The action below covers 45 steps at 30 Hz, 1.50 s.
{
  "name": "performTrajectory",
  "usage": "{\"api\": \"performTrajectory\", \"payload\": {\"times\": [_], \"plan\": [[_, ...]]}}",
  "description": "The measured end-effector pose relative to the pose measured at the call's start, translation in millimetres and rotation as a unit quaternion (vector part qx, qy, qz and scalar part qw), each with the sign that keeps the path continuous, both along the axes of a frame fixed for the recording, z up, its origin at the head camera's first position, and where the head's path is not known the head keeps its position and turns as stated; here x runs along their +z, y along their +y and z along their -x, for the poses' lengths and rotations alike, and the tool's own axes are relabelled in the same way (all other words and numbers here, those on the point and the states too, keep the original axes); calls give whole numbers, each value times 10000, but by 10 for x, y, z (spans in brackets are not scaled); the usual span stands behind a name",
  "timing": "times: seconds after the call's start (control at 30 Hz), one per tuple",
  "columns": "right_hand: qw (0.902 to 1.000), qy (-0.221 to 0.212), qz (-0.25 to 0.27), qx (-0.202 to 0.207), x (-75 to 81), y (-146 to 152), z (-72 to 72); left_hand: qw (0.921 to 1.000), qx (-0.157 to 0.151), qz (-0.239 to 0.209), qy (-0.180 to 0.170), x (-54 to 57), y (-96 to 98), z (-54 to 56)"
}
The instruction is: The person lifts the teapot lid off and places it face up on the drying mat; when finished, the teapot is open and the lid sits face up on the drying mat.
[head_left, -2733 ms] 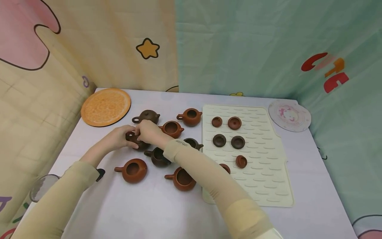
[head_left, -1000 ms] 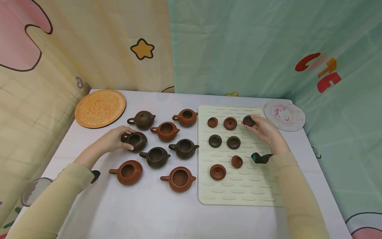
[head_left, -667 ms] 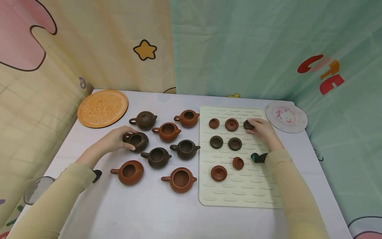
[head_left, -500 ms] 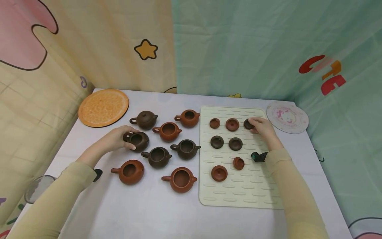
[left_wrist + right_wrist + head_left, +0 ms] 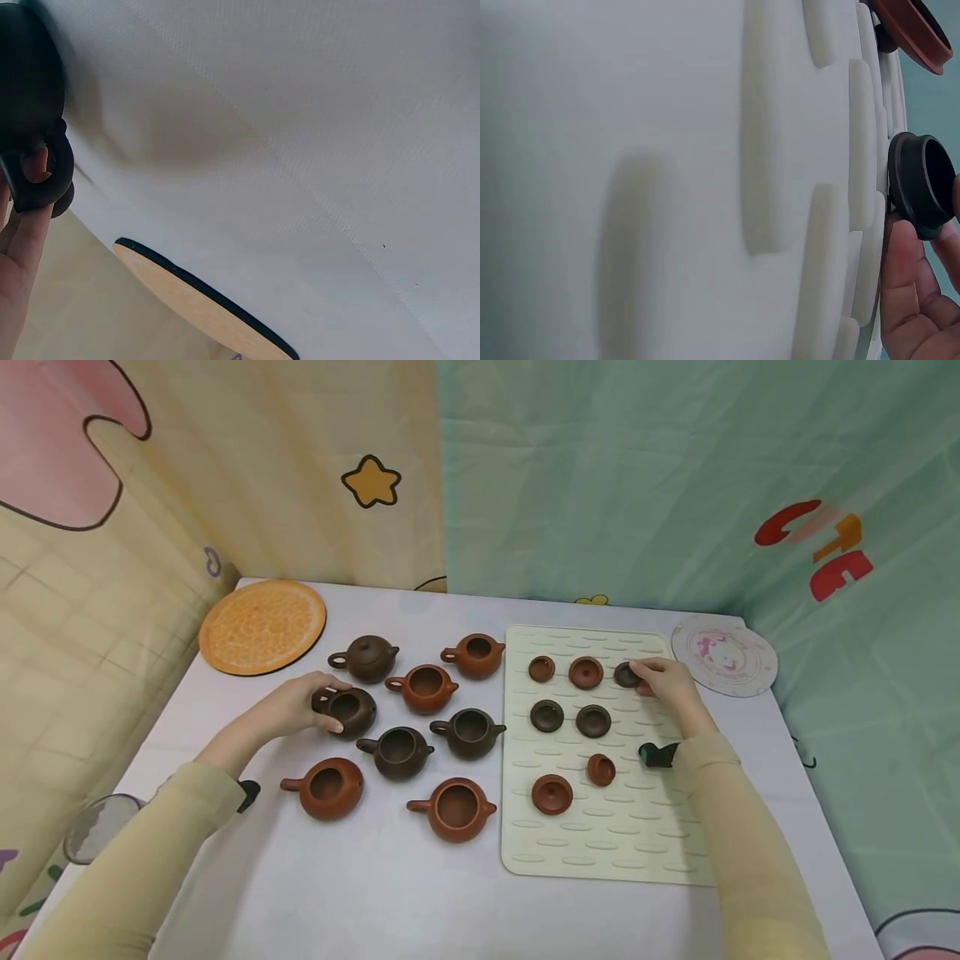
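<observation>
My left hand [image 5: 298, 703] grips a dark brown teapot [image 5: 358, 713] around its handle side, thumb in front; its mouth is uncovered. In the left wrist view, fingers show at the handle of this teapot [image 5: 30, 82]. At the far right part of the cream mat [image 5: 660, 827], my right hand [image 5: 675, 687] pinches a dark teapot lid [image 5: 626, 675]. Seen from the right wrist, that lid [image 5: 919, 184] has its hollow rim facing up, close over the mat. A reddish lid [image 5: 586, 672] lies just left of it.
Several uncovered teapots stand around the left hand, including a red one [image 5: 327, 788] in front. Behind it, one dark teapot [image 5: 364, 658] wears its lid. More lids, such as a dark one [image 5: 593, 721], lie on the mat. Round mats [image 5: 262, 627] occupy the back corners.
My right hand has moved from the dark teapot at my left hand over to the mat, carrying the lid, and has lowered it there. My left hand has stayed at the teapot.
</observation>
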State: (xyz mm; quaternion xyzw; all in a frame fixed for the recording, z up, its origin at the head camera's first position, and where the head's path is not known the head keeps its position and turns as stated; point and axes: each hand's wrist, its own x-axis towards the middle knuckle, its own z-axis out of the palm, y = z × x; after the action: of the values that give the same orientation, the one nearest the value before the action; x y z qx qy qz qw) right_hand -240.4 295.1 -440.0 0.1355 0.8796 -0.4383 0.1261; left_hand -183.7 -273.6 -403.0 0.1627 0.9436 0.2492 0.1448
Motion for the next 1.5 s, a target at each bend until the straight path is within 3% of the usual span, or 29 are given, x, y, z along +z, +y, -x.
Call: {"api": "performTrajectory", "payload": {"times": [0.97,1.1,1.23,1.37,1.5], "plan": [[9997,-148,24,171,56,-80,0,9997,14,145,-201,59,24,23],[9990,-4,-324,301,141,-108,-18,9993,175,25,-326,150,37,90],[9956,353,-797,342,315,-259,-5,9992,313,-193,-161,240,46,193],[9915,853,-861,464,528,-592,84,9982,510,-321,12,286,57,313],[9877,1153,-589,876,710,-1075,189,9975,666,-252,-5,292,85,445]]}}
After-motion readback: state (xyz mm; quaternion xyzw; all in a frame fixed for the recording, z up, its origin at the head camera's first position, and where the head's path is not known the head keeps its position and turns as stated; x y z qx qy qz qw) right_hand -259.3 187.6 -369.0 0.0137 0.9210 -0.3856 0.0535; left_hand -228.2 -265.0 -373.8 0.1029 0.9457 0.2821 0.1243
